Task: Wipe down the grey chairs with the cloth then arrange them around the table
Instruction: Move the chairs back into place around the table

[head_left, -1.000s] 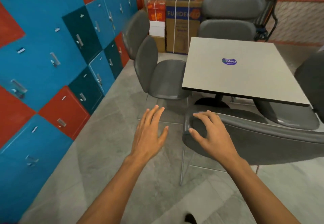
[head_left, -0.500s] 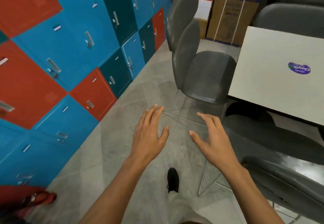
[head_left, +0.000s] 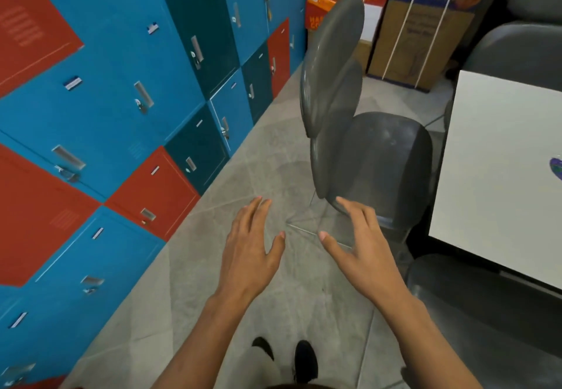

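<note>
Two bare hands reach forward over the floor, fingers spread, holding nothing: left hand [head_left: 248,250], right hand [head_left: 362,255]. Just ahead stands a grey chair [head_left: 377,160], beside the white counter [head_left: 498,175].

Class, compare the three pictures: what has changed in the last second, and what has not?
The right hand has come off the near chair's backrest, and the view has swung left toward the lockers. The left hand stays open, holding nothing; no cloth is in view. Chairs and table appear unmoved.
</note>
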